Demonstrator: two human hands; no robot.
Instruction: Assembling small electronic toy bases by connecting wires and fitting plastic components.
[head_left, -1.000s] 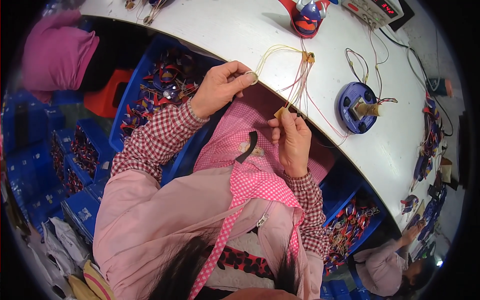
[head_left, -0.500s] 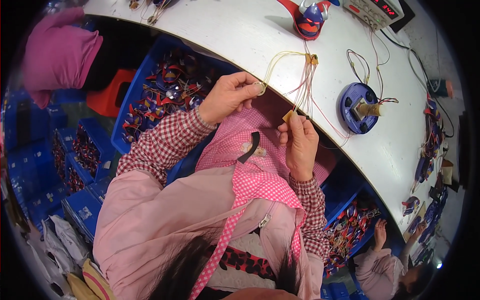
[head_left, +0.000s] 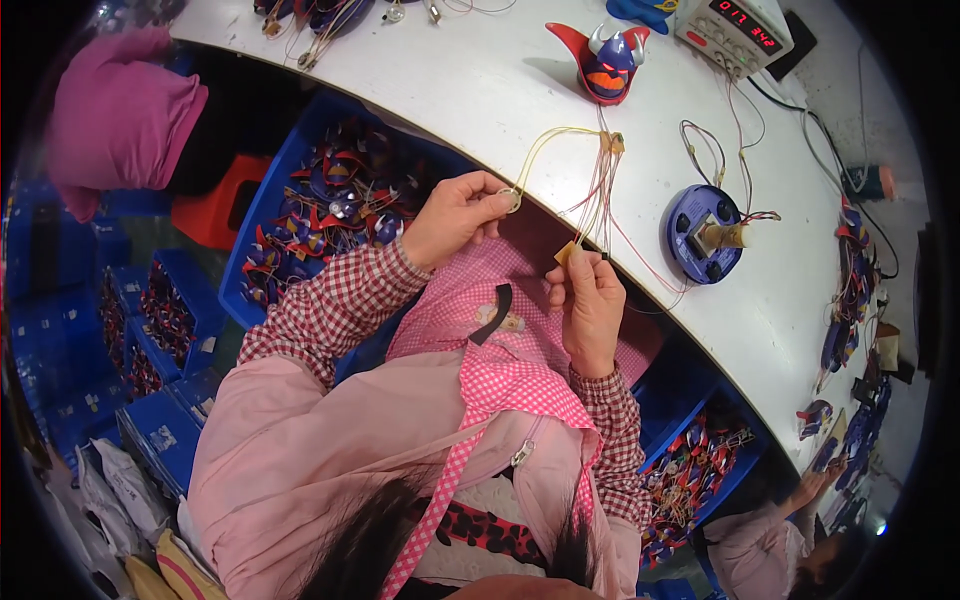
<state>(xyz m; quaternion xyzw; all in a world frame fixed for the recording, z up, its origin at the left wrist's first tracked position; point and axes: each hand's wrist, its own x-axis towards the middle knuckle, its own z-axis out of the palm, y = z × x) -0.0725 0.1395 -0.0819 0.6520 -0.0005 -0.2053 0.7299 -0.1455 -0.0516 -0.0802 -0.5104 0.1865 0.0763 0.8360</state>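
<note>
Between thumb and fingers, my left hand (head_left: 460,218) pinches a small pale round disc (head_left: 511,200) at the table edge. Yellow wires (head_left: 545,140) run from the disc to a small brown part (head_left: 613,143) on the table. My right hand (head_left: 590,305) is closed on a small tan circuit board (head_left: 567,253), with several thin red and pale wires (head_left: 597,195) leading from it. The wires reach toward a purple toy head (head_left: 608,72) with horns and a red collar. To the right lies a round purple base (head_left: 705,233) with a tan cylinder on it.
A power supply (head_left: 735,38) with a lit red display stands at the back right. Blue bins (head_left: 240,270) of wired toy heads sit left and right below the white table (head_left: 480,75). One person in pink (head_left: 125,120) is at far left; another (head_left: 750,540) works at lower right.
Both hands keep their holds, the right slightly lower in view. Table items appear shifted down and left as the view moves. The lower-right person's raised hand has come to the table.
</note>
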